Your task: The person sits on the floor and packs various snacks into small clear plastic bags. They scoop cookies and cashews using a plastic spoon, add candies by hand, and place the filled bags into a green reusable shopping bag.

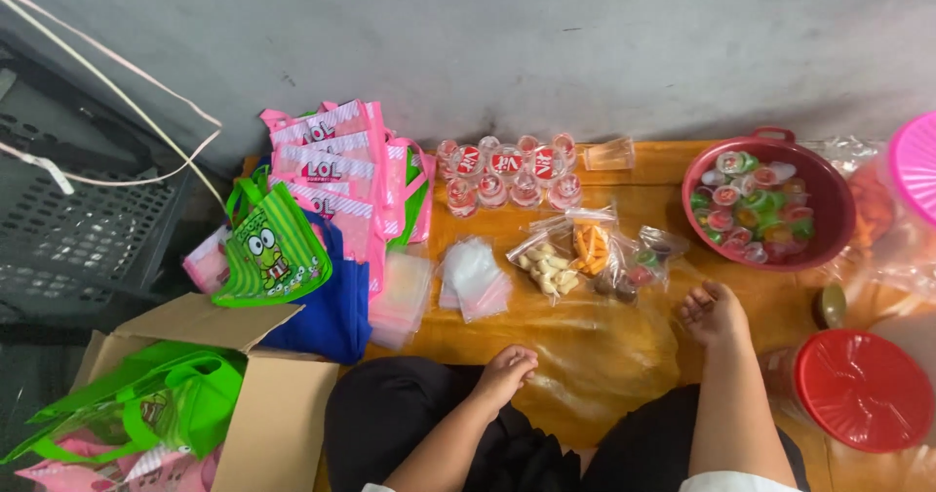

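Note:
My left hand (507, 370) rests on my knee in black cloth, fingers curled in, with nothing in it. My right hand (714, 314) lies palm up on the wooden platform (663, 165), fingers loosely bent and empty, over a large clear plastic sheet (604, 346). Just beyond the right hand lie small clear bags of snacks (585, 256): pale candies, orange sticks and jelly cups. A dark red basin (829, 234) full of coloured jelly cups (751, 209) stands to the far right of them.
Small sealed water cups (507, 175) stand by the wall. Stacks of empty clear bags (473, 277) lie beside pink (336, 156), green (273, 253) and blue (331, 316) tote bags. A cardboard box (268, 404), a red-lidded jar (863, 390), a pink lid (916, 165) and a black crate (78, 229) surround me.

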